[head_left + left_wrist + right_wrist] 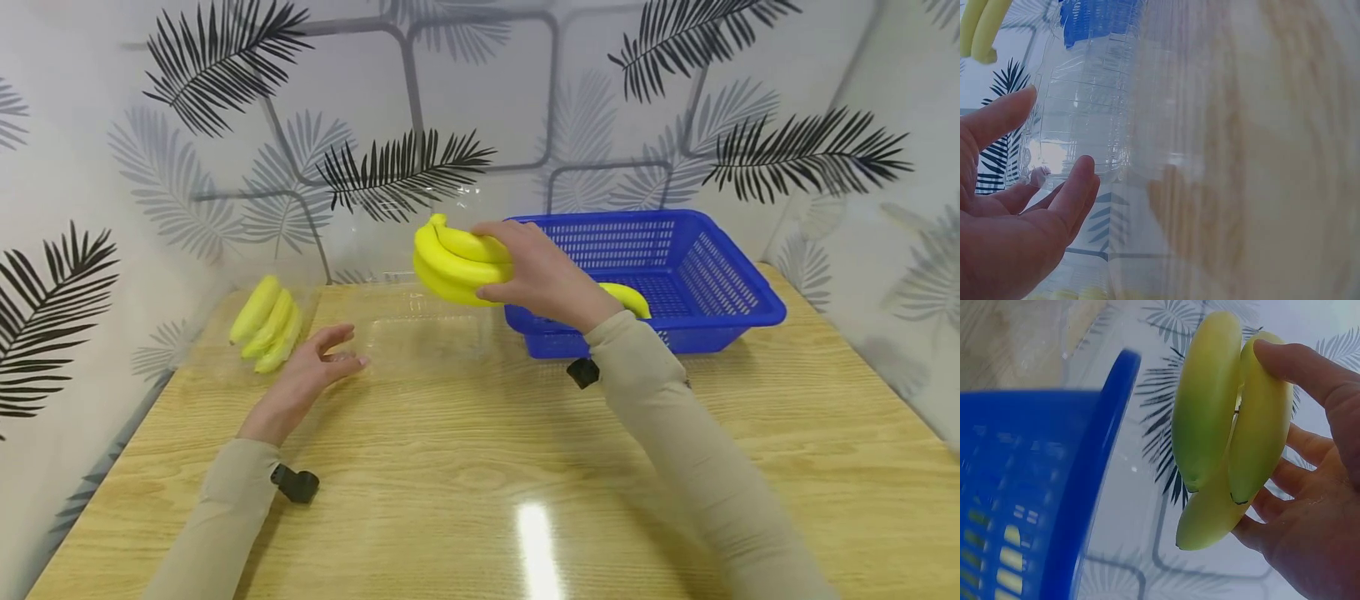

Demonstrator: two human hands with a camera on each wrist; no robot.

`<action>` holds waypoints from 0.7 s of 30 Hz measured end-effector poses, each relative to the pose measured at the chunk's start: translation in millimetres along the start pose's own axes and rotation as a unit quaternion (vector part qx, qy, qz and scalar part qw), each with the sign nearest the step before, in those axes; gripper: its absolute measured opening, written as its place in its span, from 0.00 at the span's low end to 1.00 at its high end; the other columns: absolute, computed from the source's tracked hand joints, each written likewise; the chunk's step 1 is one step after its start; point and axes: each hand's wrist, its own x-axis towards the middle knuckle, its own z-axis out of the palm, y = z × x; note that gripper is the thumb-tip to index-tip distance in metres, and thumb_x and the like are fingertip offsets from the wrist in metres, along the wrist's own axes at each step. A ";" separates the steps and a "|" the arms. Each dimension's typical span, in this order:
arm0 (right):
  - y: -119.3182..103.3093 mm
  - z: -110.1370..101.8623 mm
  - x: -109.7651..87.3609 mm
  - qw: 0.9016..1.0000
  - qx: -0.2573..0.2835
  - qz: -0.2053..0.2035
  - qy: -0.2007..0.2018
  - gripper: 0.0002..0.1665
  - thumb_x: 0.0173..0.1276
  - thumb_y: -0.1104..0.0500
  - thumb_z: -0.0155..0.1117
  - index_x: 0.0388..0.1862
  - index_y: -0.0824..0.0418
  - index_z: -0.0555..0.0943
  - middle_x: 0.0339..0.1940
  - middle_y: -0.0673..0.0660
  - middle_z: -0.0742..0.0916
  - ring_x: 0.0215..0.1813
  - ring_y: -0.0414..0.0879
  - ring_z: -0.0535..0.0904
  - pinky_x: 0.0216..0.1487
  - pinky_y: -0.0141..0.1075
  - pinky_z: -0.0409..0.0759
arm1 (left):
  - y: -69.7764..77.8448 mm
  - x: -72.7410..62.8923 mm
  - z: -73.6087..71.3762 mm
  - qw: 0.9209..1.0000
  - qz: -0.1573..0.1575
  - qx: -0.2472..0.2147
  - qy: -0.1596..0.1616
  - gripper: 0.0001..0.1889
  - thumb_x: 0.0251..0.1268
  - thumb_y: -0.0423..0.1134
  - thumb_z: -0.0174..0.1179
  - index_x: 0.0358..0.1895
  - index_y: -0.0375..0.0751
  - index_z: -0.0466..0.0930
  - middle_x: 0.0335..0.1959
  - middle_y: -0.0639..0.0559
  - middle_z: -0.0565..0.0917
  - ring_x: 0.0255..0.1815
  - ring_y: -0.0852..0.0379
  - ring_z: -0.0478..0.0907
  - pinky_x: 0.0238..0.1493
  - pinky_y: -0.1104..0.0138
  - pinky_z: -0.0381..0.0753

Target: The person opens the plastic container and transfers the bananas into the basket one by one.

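My right hand (536, 271) grips a bunch of yellow bananas (457, 262), held up in the air left of the blue basket (652, 337). In the right wrist view the thumb lies along one banana (1263, 419) and the fingers curl behind the bunch. A clear plastic container (427, 333) stands on the table below and left of the bunch. Beside its left end is my left hand (311, 367), thumb and fingers spread with nothing between them. The left wrist view shows the left hand (1029, 219) close to the container's clear wall (1085, 106).
At the back left, another clear container holds a bunch of bananas (268, 325). One more yellow banana (628, 298) shows inside the blue basket. The wooden table (450, 467) meets a leaf-patterned wall covering (480, 100) at the back.
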 end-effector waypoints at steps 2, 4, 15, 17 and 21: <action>6.2 -5.8 -6.1 1.000 -0.003 0.005 0.003 0.44 0.59 0.50 0.76 0.72 0.55 0.68 0.63 0.53 0.77 0.59 0.51 0.68 0.61 0.44 0.67 | 0.0 -0.2 0.1 1.000 0.000 0.000 -0.001 0.42 0.68 0.45 0.63 0.78 0.39 0.49 0.78 0.46 0.51 0.75 0.42 0.55 0.72 0.47 0.55; 13.0 -11.3 -11.9 1.000 -0.005 0.010 0.008 0.44 0.58 0.50 0.76 0.71 0.56 0.69 0.63 0.54 0.77 0.58 0.51 0.68 0.60 0.44 0.67 | 0.5 -0.4 0.5 1.000 -0.001 0.000 -0.001 0.43 0.68 0.45 0.63 0.78 0.40 0.48 0.78 0.46 0.51 0.74 0.42 0.55 0.71 0.47 0.55; 54.5 -35.5 -46.5 0.999 -0.029 0.032 0.014 0.42 0.59 0.53 0.76 0.70 0.59 0.69 0.65 0.58 0.76 0.61 0.56 0.67 0.64 0.51 0.64 | 0.3 0.6 0.4 1.000 -0.001 0.000 0.002 0.42 0.68 0.45 0.63 0.78 0.40 0.49 0.78 0.46 0.51 0.74 0.42 0.54 0.71 0.47 0.55; 63.8 -37.1 -52.7 0.999 -0.034 0.040 0.006 0.42 0.59 0.53 0.76 0.70 0.59 0.69 0.65 0.59 0.76 0.63 0.56 0.66 0.65 0.52 0.63 | 0.1 0.7 0.4 1.000 -0.001 0.000 0.002 0.42 0.68 0.45 0.63 0.78 0.40 0.49 0.78 0.46 0.52 0.74 0.42 0.55 0.71 0.47 0.56; 80.4 -40.0 -62.1 0.998 -0.040 0.053 -0.007 0.41 0.59 0.53 0.76 0.69 0.60 0.70 0.65 0.61 0.76 0.64 0.58 0.66 0.67 0.53 0.62 | -0.5 0.3 0.0 1.000 -0.001 -0.003 -0.001 0.43 0.68 0.45 0.63 0.78 0.39 0.49 0.78 0.46 0.51 0.74 0.41 0.55 0.71 0.47 0.56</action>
